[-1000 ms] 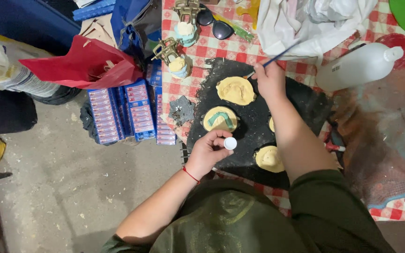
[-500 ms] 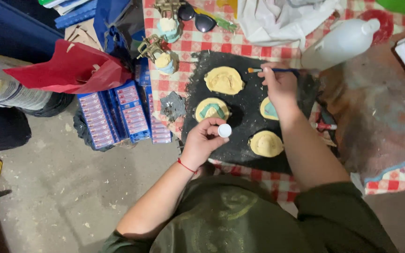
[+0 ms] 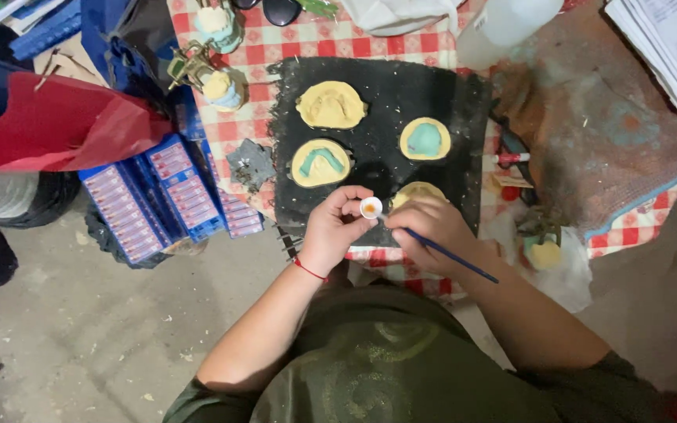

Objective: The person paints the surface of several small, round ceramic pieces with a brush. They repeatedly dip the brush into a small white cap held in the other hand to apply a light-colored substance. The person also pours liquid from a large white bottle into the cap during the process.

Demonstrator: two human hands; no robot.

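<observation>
Hiding fourth yellow cast (image 3: 415,190) | right hand (image 3: 432,231) | brush (image 3: 448,257) tip unseen

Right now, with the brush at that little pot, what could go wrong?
The small white pot is pinched only by the left hand fingers, so it may tip onto the black mat. The right hand hovers over a yellow cast and could smear it; the paintbrush might drip.

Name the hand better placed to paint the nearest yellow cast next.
Right. The right hand holds the brush and lies over that cast; the left hand is occupied holding the small cup.
</observation>
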